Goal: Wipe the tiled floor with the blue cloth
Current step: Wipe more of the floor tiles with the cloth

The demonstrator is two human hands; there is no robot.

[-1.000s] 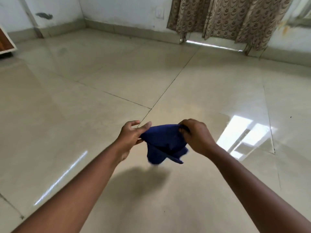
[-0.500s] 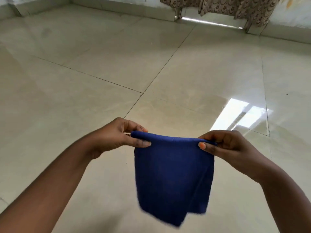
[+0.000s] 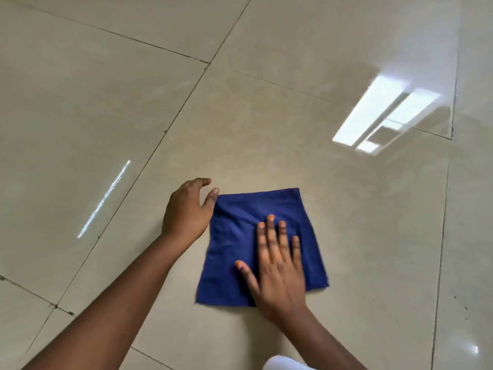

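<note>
head view: blue cloth (image 3: 262, 247) flat on tiled floor (image 3: 266, 116); right hand (image 3: 277, 271) pressing on it, fingers straight, slightly spread; left hand (image 3: 186, 209) beside cloth's left edge, fingers loosely curled, holding nothing

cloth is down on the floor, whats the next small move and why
Probably slide the right hand, lying flat with straight fingers on the blue cloth, across the tiled floor. The cloth lies spread flat, and the left hand is at its edge, holding nothing.

Bare forearms, sleeveless to the frame edge; orange-tinted fingernails.
</note>
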